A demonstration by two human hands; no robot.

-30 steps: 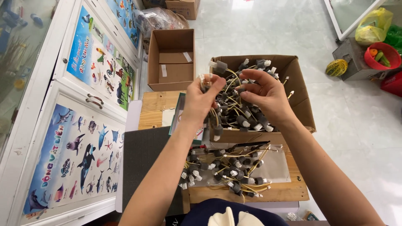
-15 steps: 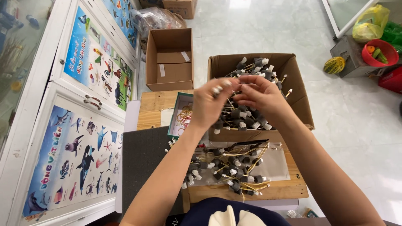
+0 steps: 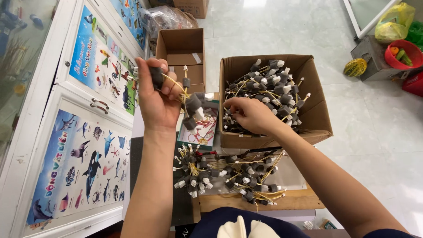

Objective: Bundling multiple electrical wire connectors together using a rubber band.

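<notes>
holding a small bunch of short yellow wires with grey foam-like end caps and white plugs (image 3: 190,105), left hand (image 3: 157,94) is raised above the table edge, fingers curled shut around the wire ends; the bunch hangs down and to the right of the fist, long axis roughly vertical with a tilt toward the right hand. right hand (image 3: 251,115) sits lower, at the near left corner of the open brown cardboard box (image 3: 317,119), fingertips pinched together on one of the same capped wires in the tangled heap filling that box. the heap lies up and right of those fingers, so right hand is clearly the nearer one to it; left hand is well apart from the box. a second loose pile of the same capped wires (image 3: 229,174) lies on the wooden board (image 3: 246,202) below both hands. an empty smaller cardboard box (image 3: 181,48) stands on the tiled floor beyond. white cabinet doors with sea-animal posters (image 3: 83,145) run along the left.
</notes>
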